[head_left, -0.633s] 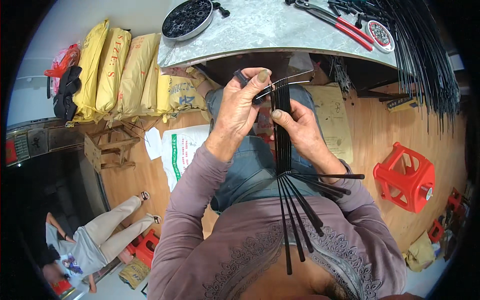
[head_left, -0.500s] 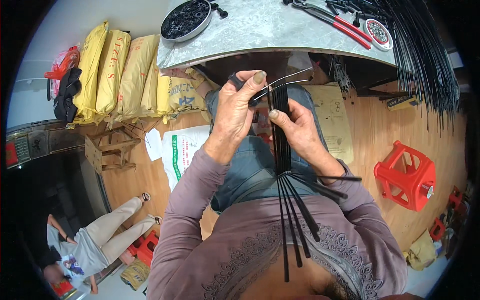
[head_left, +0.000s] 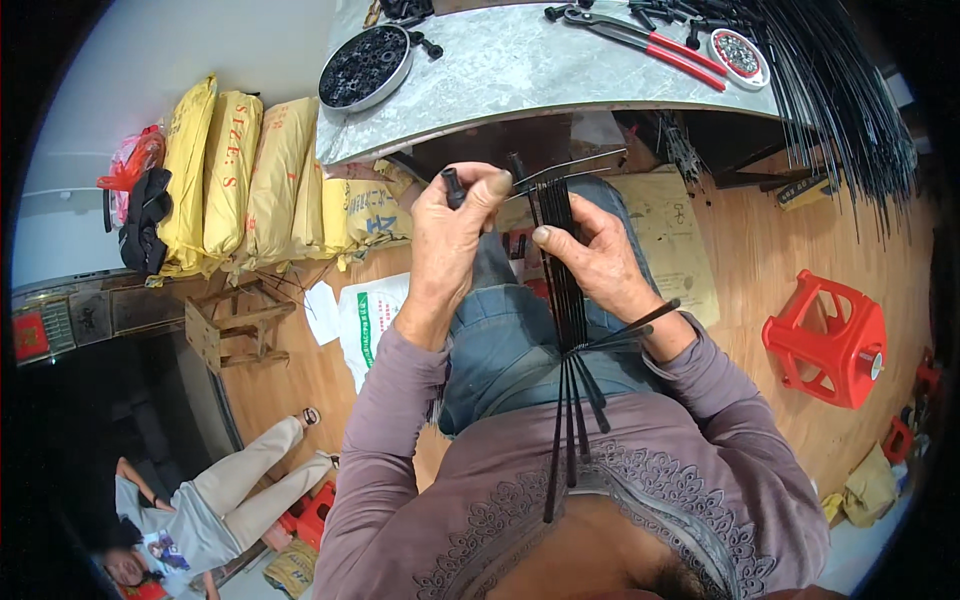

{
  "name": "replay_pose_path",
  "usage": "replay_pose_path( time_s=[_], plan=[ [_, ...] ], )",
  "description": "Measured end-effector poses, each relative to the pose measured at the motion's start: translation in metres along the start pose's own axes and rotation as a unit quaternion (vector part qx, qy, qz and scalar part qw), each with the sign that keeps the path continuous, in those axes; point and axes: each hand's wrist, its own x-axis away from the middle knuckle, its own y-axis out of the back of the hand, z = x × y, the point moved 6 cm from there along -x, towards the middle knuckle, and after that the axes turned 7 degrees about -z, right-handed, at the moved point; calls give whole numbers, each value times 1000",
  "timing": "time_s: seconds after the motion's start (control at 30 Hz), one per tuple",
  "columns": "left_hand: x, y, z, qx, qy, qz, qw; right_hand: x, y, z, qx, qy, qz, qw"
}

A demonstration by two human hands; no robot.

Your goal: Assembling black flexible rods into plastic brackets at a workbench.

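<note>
My right hand is closed round an upright bundle of thin black rods, thumb laid across its near side. Below the bundle's joint, thicker black ends fan out, some toward my chest and some toward my right forearm. My left hand pinches a thin wire between thumb and finger; the wire runs rightward across the top of the bundle. A short black tubular piece sticks up from the curled fingers of that hand. Another dark stub stands beside the left thumb; what it joins to is hidden.
Ahead is a grey marble-patterned table with a bowl of black parts, red-handled pliers and a small dish of metal bits. Long black rods overhang its right side. Yellow sacks, a red stool and a person are around.
My left hand has shifted slightly down and left, and the black tubular piece in it now stands more upright. The fanned ends have swung and drawn closer together. The view has tilted slightly.
</note>
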Motion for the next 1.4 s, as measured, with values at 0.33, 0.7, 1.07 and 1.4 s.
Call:
replay_pose_path(
  time_s=[0.33, 0.7, 1.07, 1.4],
  plan=[
    [5, 3, 2, -10, -10, -27, 1000, -1, 1, 1, 33, 6, 1, 999],
    [9, -15, 26, 105, 73, 14, 992, -2, 0, 4, -8, -9, 11, 1000],
    [11, -20, 26, 181, 88, 20, 979, -12, 6, -8, 3, -53, 93, 994],
    [20, -21, 25, 120, 32, 21, 992, -10, 2, -19, -43, -112, 120, 986]
  ],
)
